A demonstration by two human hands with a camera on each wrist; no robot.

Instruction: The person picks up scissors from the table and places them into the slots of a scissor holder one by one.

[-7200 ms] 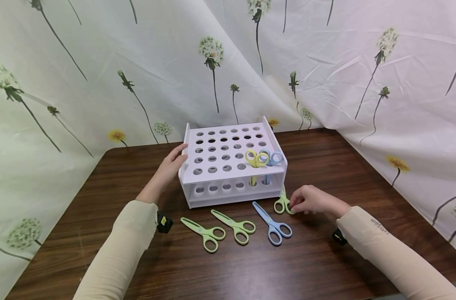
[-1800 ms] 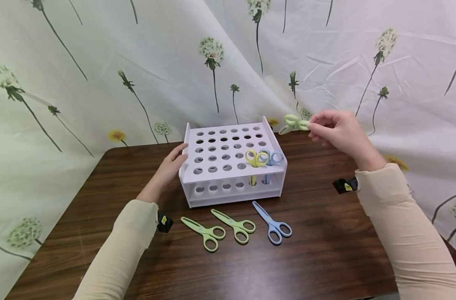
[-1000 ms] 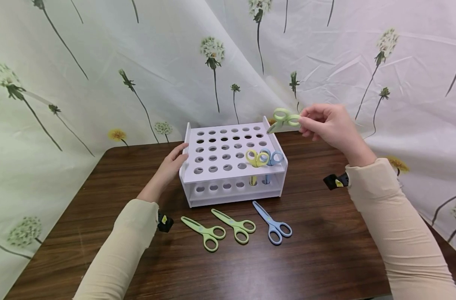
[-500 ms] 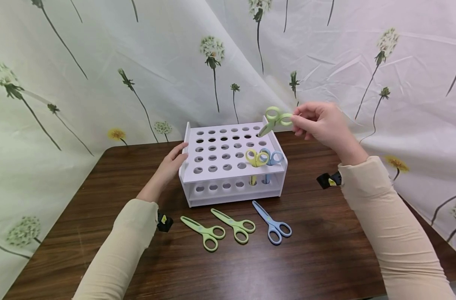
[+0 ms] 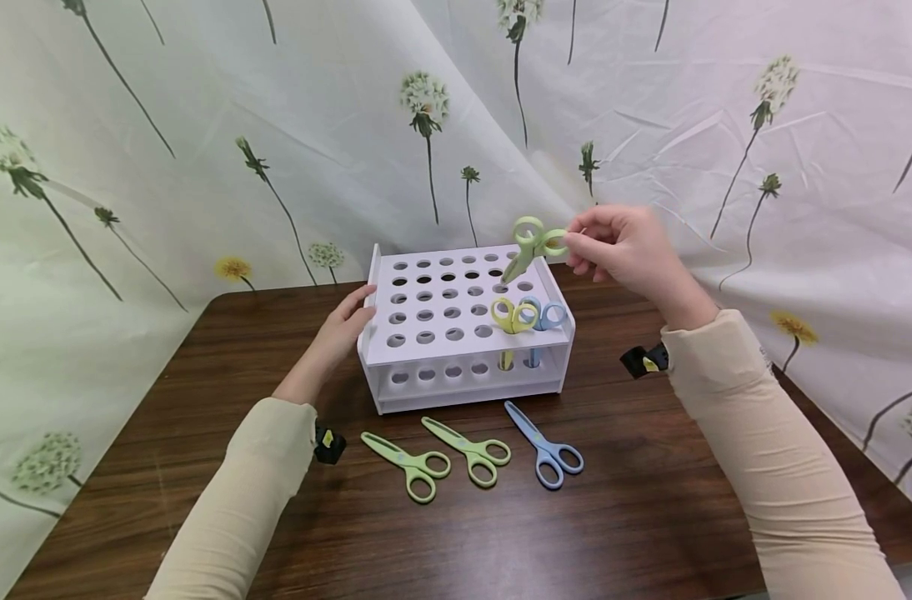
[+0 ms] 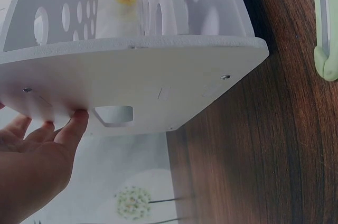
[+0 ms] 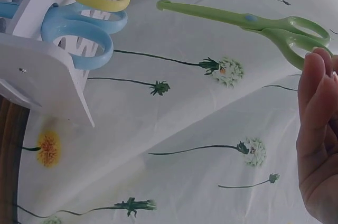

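Note:
My right hand [image 5: 624,254] pinches one handle loop of a pair of green scissors [image 5: 534,242] above the right side of the white rack [image 5: 463,357]. Their blades slant down to the left, with the tip in front of the holes in this view; the right wrist view shows the scissors [image 7: 253,21] held clear above the rack. With relaxed fingers, my left hand [image 5: 336,337] rests against the rack's left side panel [image 6: 158,84]. Yellow scissors [image 5: 513,317] and blue scissors [image 5: 549,317] stand upright in the front row of holes, at the right end.
On the brown table [image 5: 456,542], in front of the rack, lie two pairs of green scissors, the left pair [image 5: 411,465] and the middle pair [image 5: 471,452], and a blue pair [image 5: 543,446] to their right. A flower-printed cloth [image 5: 313,125] hangs behind.
My right hand has picked the green scissors up from beside the rack's front right corner, raised them, then brought them left over the rack. My left hand has stayed at the rack's side.

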